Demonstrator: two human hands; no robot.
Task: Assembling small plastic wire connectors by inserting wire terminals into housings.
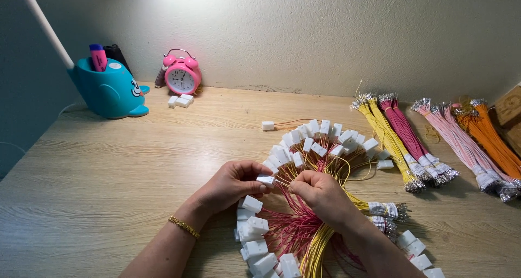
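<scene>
— Okay, containers first. What's there?

— One: a teal whale-shaped pen holder at the back left of the wooden table. A pink marker and a dark object stick up out of it. Pink alarm clock just beside it, with a few loose white connectors in front of the clock.

— Hands?

— Left hand pinches a small white connector between thumb and fingertips. Right hand is closed in a pinch on a thin wire end, right at the connector. Gold bracelet on the left wrist.

— Where's the connector, which way does it point?

— Centre of the table, between both hands, above the pile of wired connectors. Its long axis runs roughly left-right, the open end seems to face the right hand; too small to be sure.

— The pile?

— White housings fanned in an arc, red and yellow wires running down toward the person.

— Anything else?

— Bundled wires on the right, lying side by side, long axes running from the wall toward the near right: yellow bundle, magenta bundle, light pink bundle, orange bundle. One single connector with a wire lies apart behind the pile.
</scene>
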